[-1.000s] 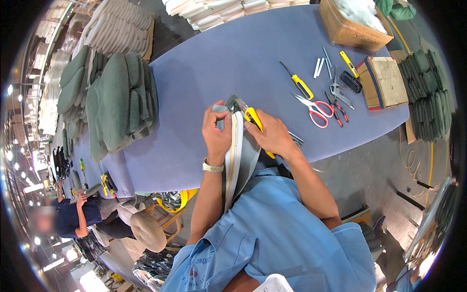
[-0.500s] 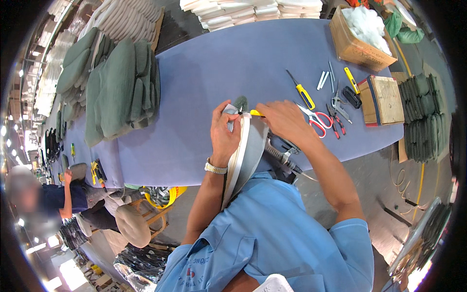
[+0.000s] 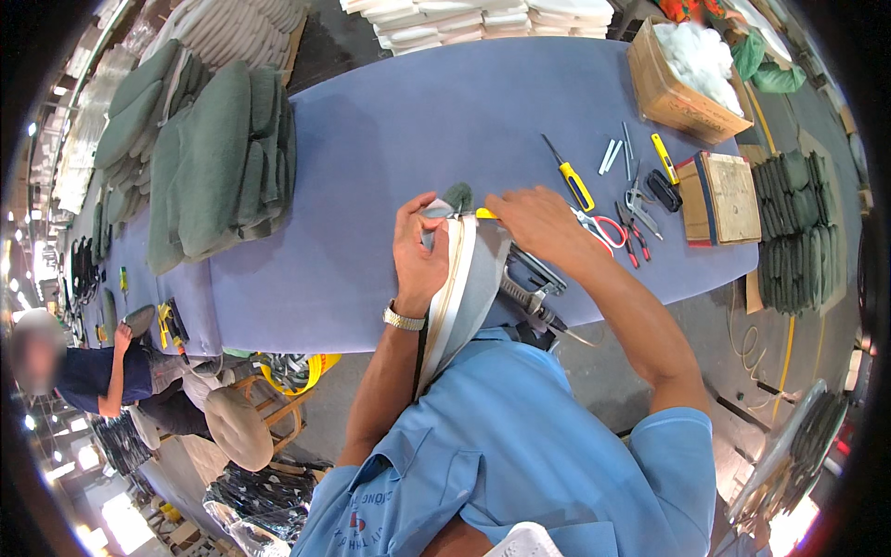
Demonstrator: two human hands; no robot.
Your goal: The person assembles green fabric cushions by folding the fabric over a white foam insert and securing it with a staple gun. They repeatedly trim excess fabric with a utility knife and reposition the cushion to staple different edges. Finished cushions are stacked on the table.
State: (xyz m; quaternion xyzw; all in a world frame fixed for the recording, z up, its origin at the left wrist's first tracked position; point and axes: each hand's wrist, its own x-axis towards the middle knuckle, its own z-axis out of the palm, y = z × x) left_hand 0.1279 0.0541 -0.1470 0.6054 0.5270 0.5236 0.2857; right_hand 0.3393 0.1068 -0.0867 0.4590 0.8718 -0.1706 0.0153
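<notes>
Close to my body at the table's front edge, a narrow grey cushion (image 3: 481, 265) stands on end, with a pale zipper-like strip along one side and dark green fabric (image 3: 458, 196) at its far tip. My left hand (image 3: 419, 255), wearing a metal watch at the wrist, pinches its upper left edge between thumb and fingers. From the other side, my right hand (image 3: 543, 221) is closed round a small yellow-handled tool (image 3: 485, 214), its working end at the cushion's top. The tool's exact kind is hidden by my fingers. Beside the cushion lies an air staple gun (image 3: 529, 295) with a hose.
Red-handled scissors (image 3: 608, 232), pliers (image 3: 635, 237), a yellow screwdriver (image 3: 577, 186) and a yellow cutter (image 3: 665, 158) lie at right. Behind them stand a carton of white stuffing (image 3: 682, 111) and a wooden box (image 3: 729, 200). Green cushions (image 3: 223, 167) are stacked at left; another person (image 3: 102, 371) sits beyond.
The view has shifted slightly. Both hands keep their hold on the cushion and the yellow-handled tool, with only a slight shift of the right hand.
</notes>
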